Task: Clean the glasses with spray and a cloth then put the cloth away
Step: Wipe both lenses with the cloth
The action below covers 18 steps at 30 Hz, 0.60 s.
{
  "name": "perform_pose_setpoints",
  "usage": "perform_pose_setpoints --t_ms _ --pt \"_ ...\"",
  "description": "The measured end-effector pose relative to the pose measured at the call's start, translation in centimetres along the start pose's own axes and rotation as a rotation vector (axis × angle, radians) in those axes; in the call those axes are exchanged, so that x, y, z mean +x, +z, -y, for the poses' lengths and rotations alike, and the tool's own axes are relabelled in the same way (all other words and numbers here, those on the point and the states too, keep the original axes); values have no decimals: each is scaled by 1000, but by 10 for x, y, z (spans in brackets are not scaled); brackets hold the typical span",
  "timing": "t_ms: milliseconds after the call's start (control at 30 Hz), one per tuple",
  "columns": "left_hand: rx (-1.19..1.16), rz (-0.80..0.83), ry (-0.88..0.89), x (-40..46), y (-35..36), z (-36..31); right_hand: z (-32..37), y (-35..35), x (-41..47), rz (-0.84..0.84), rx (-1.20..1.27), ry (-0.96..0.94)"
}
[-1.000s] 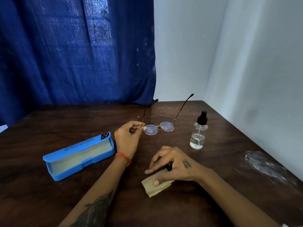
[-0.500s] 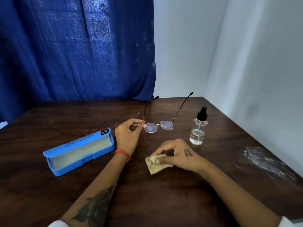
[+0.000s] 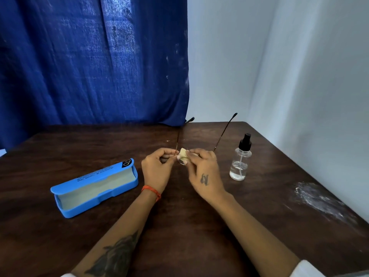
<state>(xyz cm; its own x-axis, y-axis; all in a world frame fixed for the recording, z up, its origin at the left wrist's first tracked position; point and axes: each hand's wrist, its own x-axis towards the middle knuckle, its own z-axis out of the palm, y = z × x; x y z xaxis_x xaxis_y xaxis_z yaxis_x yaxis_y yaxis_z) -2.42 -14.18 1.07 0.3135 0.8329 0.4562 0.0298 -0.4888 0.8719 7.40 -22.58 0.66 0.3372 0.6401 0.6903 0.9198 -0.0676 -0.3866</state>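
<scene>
Hiding lenses (image 3: 181,161): cloth (image 3: 184,153), hands

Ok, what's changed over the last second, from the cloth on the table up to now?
The right hand pinched the cloth off the table, carried it away from the person and now presses it on a lens of the glasses. The left hand kept its grip on the frame. The spray bottle and the open blue case stayed put.
</scene>
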Motion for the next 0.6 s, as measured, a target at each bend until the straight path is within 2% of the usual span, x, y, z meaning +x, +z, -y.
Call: perform_pose_setpoints --t_ms 200,300,400,600 --pt "-83 23 -57 0 0 2 -3 -5 -4 -1 59 -141" --pt "-90 45 -55 -1 -1 1 -3 -11 -3 -34 83 -140" --pt "-75 59 -33 -4 -3 -1 2 -14 -7 -56 5 -153" --pt "-61 34 5 -12 -8 -6 14 -12 -11 2 -198 -161"
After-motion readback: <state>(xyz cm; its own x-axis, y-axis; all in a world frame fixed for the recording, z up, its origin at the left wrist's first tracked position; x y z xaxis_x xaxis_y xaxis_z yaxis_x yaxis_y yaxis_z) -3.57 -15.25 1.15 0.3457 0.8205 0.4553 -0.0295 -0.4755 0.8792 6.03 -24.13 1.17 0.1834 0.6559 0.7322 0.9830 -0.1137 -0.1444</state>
